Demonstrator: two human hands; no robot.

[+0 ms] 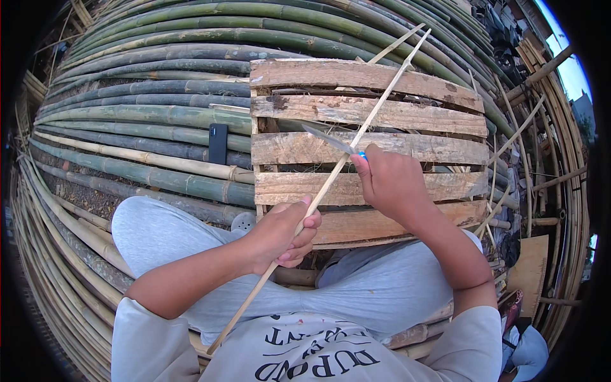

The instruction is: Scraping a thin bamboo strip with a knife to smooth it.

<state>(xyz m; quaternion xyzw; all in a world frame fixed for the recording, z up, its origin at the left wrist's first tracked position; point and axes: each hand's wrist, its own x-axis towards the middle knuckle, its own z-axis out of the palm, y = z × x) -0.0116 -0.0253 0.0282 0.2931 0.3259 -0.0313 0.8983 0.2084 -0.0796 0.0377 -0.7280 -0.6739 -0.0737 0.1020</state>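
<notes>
A long, thin bamboo strip [378, 107] runs slantwise from my lap up past the far edge of a slatted wooden pallet [293, 188]. My left hand [289, 232] is closed around the strip near the pallet's front edge. My right hand [393, 181] grips a knife by its blue handle, most of which the fingers hide. The knife's blade [328, 139] points up and to the left and crosses the strip, apparently touching it.
Green and grey bamboo poles [172, 114] lie side by side beyond and left of the pallet. A dark phone [217, 144] rests on them. My crossed legs [375, 280] are against the pallet's near side. A flat wooden board [531, 274] stands at the right, near more poles.
</notes>
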